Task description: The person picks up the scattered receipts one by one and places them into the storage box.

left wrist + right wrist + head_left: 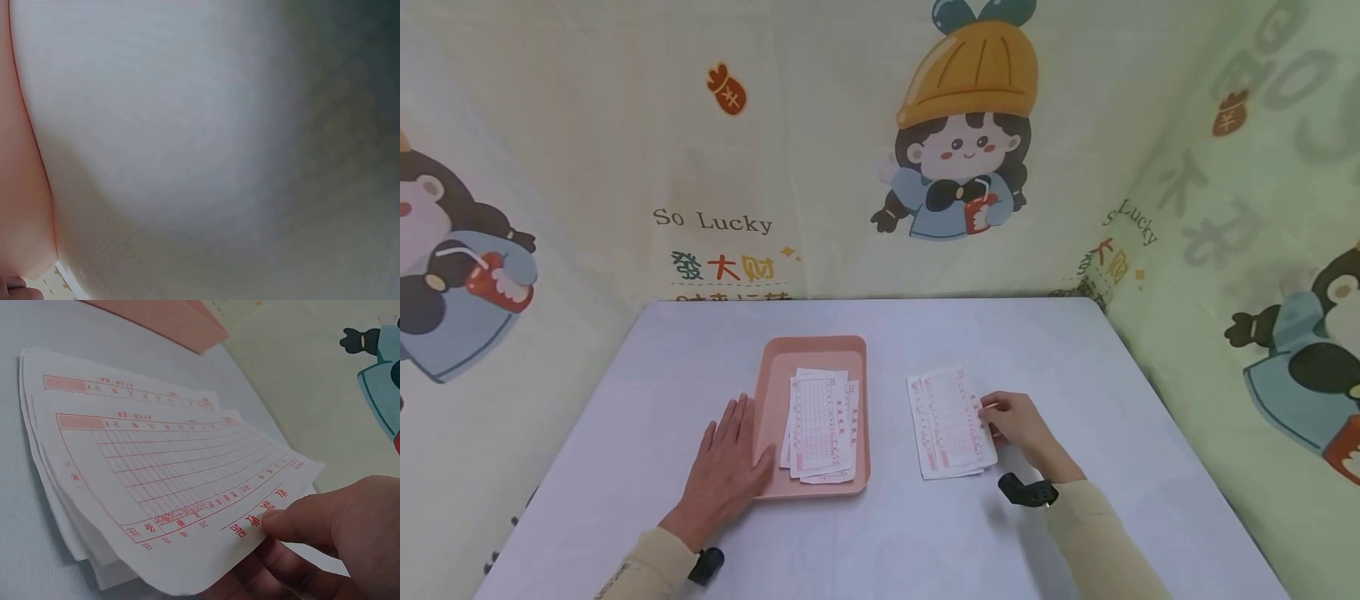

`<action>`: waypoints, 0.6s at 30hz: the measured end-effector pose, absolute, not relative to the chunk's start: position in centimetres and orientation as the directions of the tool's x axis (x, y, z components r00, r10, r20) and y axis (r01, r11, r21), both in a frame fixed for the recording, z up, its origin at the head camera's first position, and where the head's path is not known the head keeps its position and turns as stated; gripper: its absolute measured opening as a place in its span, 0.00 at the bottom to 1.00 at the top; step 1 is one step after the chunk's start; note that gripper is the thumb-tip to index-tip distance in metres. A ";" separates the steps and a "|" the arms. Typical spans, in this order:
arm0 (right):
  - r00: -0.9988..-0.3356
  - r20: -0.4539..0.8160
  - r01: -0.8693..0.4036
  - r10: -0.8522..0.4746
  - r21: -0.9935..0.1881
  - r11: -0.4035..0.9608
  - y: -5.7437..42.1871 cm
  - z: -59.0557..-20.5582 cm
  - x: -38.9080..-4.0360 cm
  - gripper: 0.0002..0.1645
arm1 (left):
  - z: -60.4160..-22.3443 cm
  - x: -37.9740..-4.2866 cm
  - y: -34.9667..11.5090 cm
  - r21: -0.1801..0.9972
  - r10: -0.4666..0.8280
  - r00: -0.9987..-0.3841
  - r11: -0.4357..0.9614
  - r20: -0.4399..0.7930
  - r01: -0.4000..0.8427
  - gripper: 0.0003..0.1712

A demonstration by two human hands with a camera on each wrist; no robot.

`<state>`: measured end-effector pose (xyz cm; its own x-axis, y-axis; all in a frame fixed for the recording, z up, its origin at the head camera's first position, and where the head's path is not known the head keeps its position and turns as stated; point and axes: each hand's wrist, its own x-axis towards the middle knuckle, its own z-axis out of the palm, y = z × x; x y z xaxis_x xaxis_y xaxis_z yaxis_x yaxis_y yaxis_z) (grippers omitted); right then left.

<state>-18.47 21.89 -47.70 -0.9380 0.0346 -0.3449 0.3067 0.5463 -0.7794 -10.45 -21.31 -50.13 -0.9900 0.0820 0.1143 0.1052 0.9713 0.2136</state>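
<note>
A pink tray [812, 343] holds a loose pile of red-printed receipt slips [815, 421]. My left hand [722, 458] lies with straight fingers along the tray's left edge, the thumb over its rim. Right of the tray, a second stack of receipt slips [946, 425] lies slightly fanned on the table. My right hand [1018, 421] pinches the top receipt slip [169, 475] at its right edge. In the right wrist view the thumb [306, 519] presses on the printed side, other fingers are underneath, and the held edge is lifted and bowed.
The white table [895, 542] extends around the tray and the stack. Behind it hangs a cloth backdrop [835, 167] with cartoon figures. Black bands [1028, 492] are on both wrists. Mostly a blurred pale surface [156, 125] fills the left wrist view.
</note>
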 end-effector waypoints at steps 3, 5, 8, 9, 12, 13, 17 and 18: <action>-0.938 -0.344 0.310 0.041 -0.780 0.543 22.0 -47.5 -18.5 0.18 | -50.1 -10.4 -21.3 0.217 0.080 -0.990 0.971 0.118 0.104 0.47; -0.937 -0.347 0.312 0.036 -0.788 0.531 22.2 -47.5 -18.5 0.18 | -50.1 -10.4 -21.3 0.217 0.078 -0.990 0.971 0.118 0.102 0.47; -0.933 -0.360 0.325 0.027 -0.804 0.498 22.2 -47.3 -18.5 0.18 | -50.1 -10.4 -21.3 0.211 0.076 -0.990 0.972 0.115 0.099 0.47; -0.931 -0.365 0.330 0.023 -0.809 0.487 22.2 -47.3 -18.5 0.19 | -50.1 -10.4 -21.3 0.208 0.075 -0.991 0.973 0.114 0.098 0.47; -0.926 -0.378 0.342 0.013 -0.821 0.457 22.2 -47.1 -18.5 0.19 | -50.1 -10.4 -21.3 0.201 0.076 -0.991 0.975 0.114 0.098 0.47; -0.925 -0.380 0.341 0.003 -0.825 0.450 22.2 -47.1 -18.5 0.20 | -50.1 -10.4 -21.3 0.202 0.076 -0.990 0.974 0.118 0.099 0.47; -0.922 -0.388 0.344 -0.019 -0.839 0.421 22.2 -47.0 -18.4 0.21 | -50.0 -10.4 -21.3 0.211 0.080 -0.989 0.972 0.127 0.106 0.47; -0.922 -0.387 0.341 -0.027 -0.842 0.418 22.1 -47.0 -18.3 0.21 | -50.0 -10.3 -21.3 0.214 0.080 -0.989 0.971 0.128 0.107 0.47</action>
